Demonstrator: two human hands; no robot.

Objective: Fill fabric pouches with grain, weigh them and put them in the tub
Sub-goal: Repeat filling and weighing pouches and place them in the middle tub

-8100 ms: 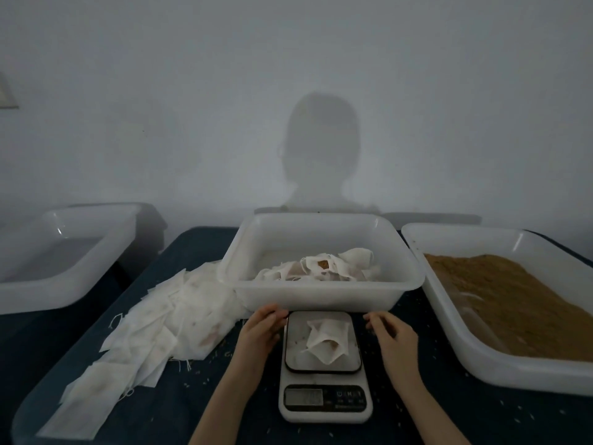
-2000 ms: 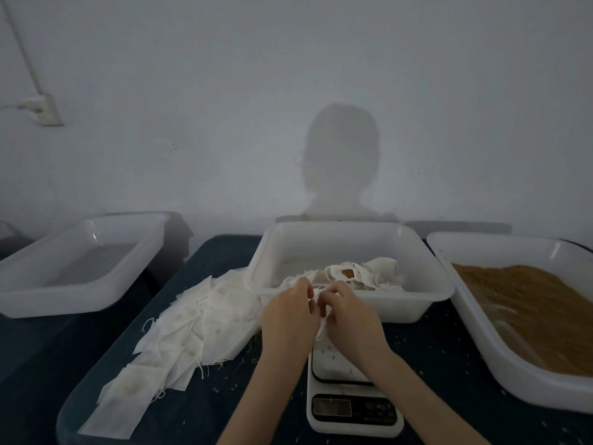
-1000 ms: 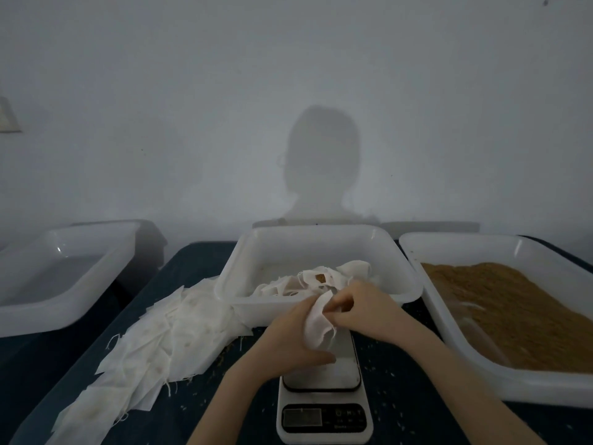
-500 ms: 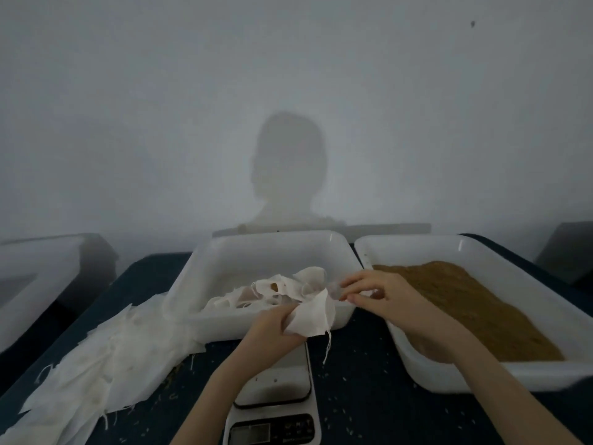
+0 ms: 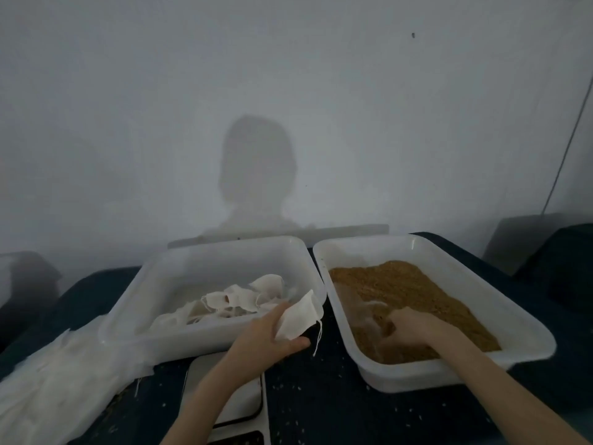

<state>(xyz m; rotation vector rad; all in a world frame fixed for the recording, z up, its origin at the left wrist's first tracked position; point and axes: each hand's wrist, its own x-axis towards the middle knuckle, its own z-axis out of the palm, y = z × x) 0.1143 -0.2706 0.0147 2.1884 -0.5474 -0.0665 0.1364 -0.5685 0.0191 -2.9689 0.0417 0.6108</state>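
Left hand point(image 5: 269, 336) grip on pouch point(image 5: 298, 319), grain point(image 5: 414, 295) tub point(image 5: 475, 274)

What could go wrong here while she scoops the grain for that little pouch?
Grain could spill: the left hand holds the pouch over the dark table, outside the grain tub, and loose grains already lie there. The pouch hangs limp, so its mouth may be hard to open one-handed. The right hand is buried in the grain, so how much it takes is guesswork.
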